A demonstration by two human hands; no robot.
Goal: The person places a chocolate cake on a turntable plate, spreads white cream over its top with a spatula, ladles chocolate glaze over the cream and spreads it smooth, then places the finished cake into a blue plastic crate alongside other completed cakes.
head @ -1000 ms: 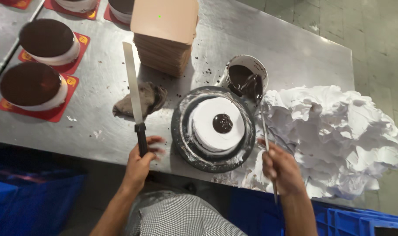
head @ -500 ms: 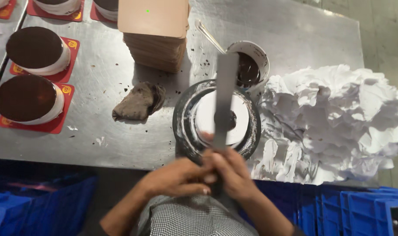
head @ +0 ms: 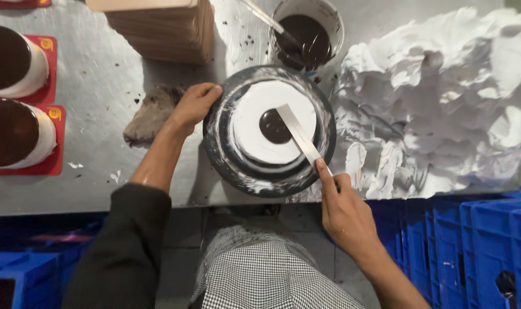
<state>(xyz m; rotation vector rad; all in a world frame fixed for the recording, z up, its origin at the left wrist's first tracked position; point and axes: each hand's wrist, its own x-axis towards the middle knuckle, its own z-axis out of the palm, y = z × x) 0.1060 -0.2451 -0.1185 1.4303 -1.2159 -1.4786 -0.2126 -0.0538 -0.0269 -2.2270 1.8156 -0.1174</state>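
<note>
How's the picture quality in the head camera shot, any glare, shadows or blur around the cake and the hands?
Head view: sharp overall, no motion blur on the left hand or right hand; soft glare on the steel table; the white cream heap is bright, nearly washed out; the palette knife over the white cake stays crisp; the area under the table is dark, with the blue crates dim.

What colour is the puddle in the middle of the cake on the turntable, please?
Dark brown puddle on the white cake, clearest in the head view.

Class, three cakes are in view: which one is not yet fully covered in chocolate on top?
The cake on the turntable: its top is white with one central chocolate blob; the two on red boards are dark all over.
</note>
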